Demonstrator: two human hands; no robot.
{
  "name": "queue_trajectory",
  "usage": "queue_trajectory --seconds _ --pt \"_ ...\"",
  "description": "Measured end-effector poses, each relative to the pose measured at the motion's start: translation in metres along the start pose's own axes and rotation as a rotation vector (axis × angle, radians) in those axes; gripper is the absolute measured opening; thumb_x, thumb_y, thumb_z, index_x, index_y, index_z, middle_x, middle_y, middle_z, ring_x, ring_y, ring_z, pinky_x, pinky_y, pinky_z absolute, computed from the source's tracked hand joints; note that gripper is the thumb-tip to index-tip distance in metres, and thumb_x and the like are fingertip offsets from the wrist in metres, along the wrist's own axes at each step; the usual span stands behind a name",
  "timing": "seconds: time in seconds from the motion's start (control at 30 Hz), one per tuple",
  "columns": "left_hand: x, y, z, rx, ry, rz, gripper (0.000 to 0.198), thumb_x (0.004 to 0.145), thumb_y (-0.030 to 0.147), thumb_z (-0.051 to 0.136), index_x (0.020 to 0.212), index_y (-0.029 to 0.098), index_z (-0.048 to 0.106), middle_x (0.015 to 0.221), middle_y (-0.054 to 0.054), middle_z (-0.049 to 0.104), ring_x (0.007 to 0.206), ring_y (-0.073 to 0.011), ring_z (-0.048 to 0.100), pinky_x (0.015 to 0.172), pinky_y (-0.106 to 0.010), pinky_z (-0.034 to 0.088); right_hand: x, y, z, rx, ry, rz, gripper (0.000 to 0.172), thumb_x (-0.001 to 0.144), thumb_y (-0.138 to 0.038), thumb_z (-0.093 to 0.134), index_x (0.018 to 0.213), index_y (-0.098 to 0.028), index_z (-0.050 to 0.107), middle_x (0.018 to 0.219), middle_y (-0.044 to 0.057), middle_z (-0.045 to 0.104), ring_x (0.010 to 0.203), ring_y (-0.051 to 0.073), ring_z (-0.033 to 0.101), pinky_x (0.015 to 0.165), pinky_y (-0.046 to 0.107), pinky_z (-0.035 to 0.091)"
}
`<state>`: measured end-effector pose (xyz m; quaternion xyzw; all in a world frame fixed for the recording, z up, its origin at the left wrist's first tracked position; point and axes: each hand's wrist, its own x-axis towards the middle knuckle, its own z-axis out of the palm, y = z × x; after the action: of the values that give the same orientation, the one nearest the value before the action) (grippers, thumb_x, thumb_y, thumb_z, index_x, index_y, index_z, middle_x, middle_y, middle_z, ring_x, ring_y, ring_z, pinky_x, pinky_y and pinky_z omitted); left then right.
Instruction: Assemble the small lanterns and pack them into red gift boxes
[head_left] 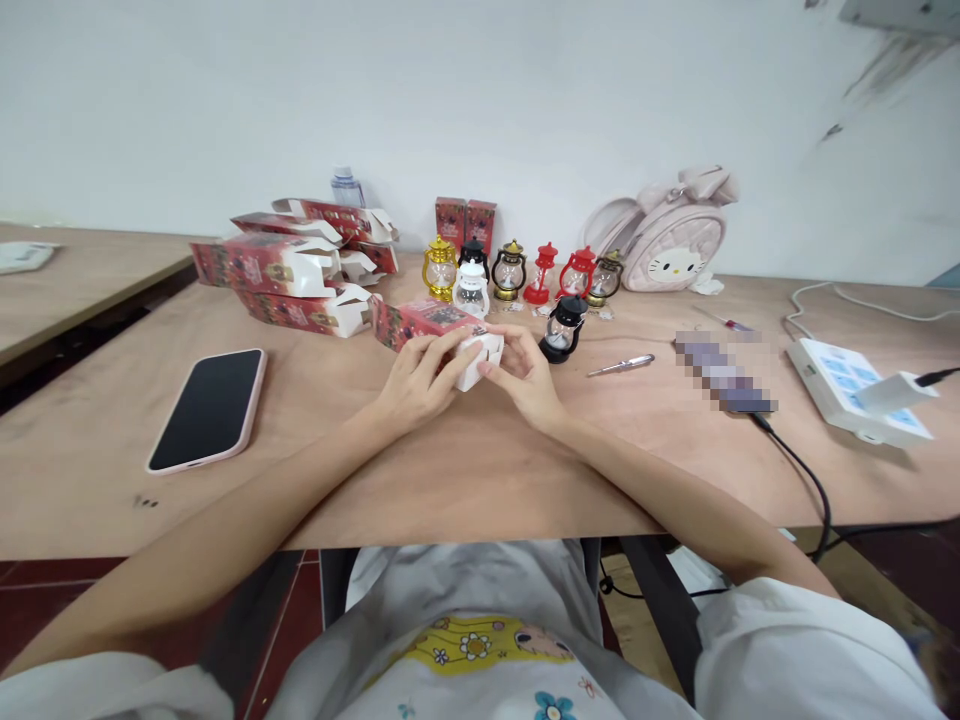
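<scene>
Two-handed hold: L hand (pixel 415 386) & R hand (pixel 527 378) snug on red box (pixel 426 318) (white end btwn fingertips)

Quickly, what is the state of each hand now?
Left hand: closed on the red box.
Right hand: holding the same box at its white end.

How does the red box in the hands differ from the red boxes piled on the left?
The held box lies between the left hand and right hand; the piled boxes are stacked, untouched. The piled boxes' white flaps stick open; the held box's white end is partly under both hands. Both are red.
</scene>
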<state>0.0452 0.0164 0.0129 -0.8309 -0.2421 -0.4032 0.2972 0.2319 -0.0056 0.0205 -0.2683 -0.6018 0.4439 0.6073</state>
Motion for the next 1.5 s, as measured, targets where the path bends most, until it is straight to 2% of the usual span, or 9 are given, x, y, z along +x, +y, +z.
queue_trajectory --seconds 0.13,0.27,0.4,0.6,0.77,1.07,1.23,1.33,1.5 --pt "0.003 -0.002 -0.003 -0.039 0.031 -0.070 0.053 0.085 0.026 0.063 0.134 0.024 0.044 0.122 -0.013 0.064 0.112 -0.0295 0.056 0.091 -0.046 0.043 -0.001 -0.003 -0.002 -0.055 -0.057 -0.058 0.037 0.081 -0.045 0.069 0.112 -0.028 0.056 0.119 0.003 0.060 0.111 0.019 0.058 0.099 0.037 0.049" --pt "0.009 -0.009 -0.006 -0.159 0.007 -0.005 0.056 0.084 0.033 0.063 0.134 0.026 0.037 0.129 -0.013 0.060 0.119 -0.0283 0.056 0.094 -0.047 0.045 -0.002 -0.005 -0.004 -0.076 -0.075 -0.087 0.032 0.085 -0.047 0.065 0.111 -0.028 0.059 0.118 0.003 0.061 0.110 0.019 0.059 0.097 0.037 0.051" --pt "0.014 -0.010 -0.009 -0.127 0.042 0.015 0.065 0.084 0.033 0.062 0.139 0.017 0.031 0.125 -0.017 0.062 0.117 -0.0284 0.059 0.091 -0.044 0.050 -0.002 -0.004 -0.004 -0.090 -0.070 -0.095 0.033 0.083 -0.047 0.067 0.108 -0.028 0.060 0.117 0.003 0.061 0.108 0.019 0.059 0.092 0.036 0.053" --pt "0.016 -0.012 -0.013 -0.102 0.099 0.045 0.049 0.082 0.027 0.063 0.125 0.017 0.043 0.111 -0.014 0.070 0.103 -0.0264 0.068 0.083 -0.040 0.055 -0.003 -0.006 -0.006 -0.032 -0.083 -0.062 0.028 0.083 -0.044 0.068 0.103 -0.026 0.059 0.110 0.003 0.060 0.096 0.017 0.062 0.083 0.034 0.056" --pt "0.015 -0.017 -0.014 -0.107 0.131 0.064 0.048 0.080 0.029 0.066 0.122 0.017 0.045 0.106 -0.014 0.071 0.100 -0.0256 0.069 0.078 -0.038 0.055 -0.003 -0.009 -0.004 -0.024 -0.080 -0.065 0.026 0.082 -0.041 0.069 0.101 -0.026 0.060 0.108 0.002 0.061 0.094 0.016 0.062 0.081 0.032 0.057" --pt "0.011 -0.018 -0.013 -0.135 0.013 0.025 0.040 0.087 0.034 0.059 0.121 0.018 0.045 0.114 -0.010 0.070 0.104 -0.0226 0.067 0.077 -0.037 0.055 -0.005 -0.007 0.004 -0.094 -0.017 -0.080 0.029 0.082 -0.045 0.067 0.101 -0.025 0.057 0.106 0.003 0.062 0.092 0.016 0.063 0.076 0.030 0.058" --pt "0.010 -0.020 -0.011 -0.127 0.053 0.051 0.043 0.086 0.034 0.061 0.123 0.020 0.045 0.111 -0.008 0.071 0.101 -0.0236 0.069 0.075 -0.040 0.056 -0.004 -0.008 0.003 -0.124 -0.033 -0.019 0.037 0.077 -0.051 0.071 0.100 -0.025 0.057 0.111 0.004 0.062 0.100 0.019 0.063 0.084 0.034 0.057" --pt "0.011 -0.020 -0.011 -0.095 0.087 0.089 0.044 0.085 0.032 0.062 0.124 0.019 0.045 0.107 -0.009 0.072 0.100 -0.0237 0.069 0.076 -0.039 0.058 0.001 -0.005 0.000 -0.075 -0.061 0.047 0.050 0.069 -0.051 0.078 0.106 -0.027 0.055 0.116 0.004 0.063 0.106 0.020 0.062 0.090 0.037 0.055" --pt "0.015 -0.019 -0.013 -0.207 0.143 0.184 0.052 0.084 0.032 0.066 0.129 0.017 0.043 0.117 -0.013 0.068 0.113 -0.0249 0.064 0.091 -0.045 0.056 0.006 0.001 -0.008 0.043 -0.185 0.166 0.075 0.059 -0.048 0.085 0.124 -0.032 0.050 0.126 0.003 0.061 0.114 0.022 0.059 0.092 0.040 0.055"
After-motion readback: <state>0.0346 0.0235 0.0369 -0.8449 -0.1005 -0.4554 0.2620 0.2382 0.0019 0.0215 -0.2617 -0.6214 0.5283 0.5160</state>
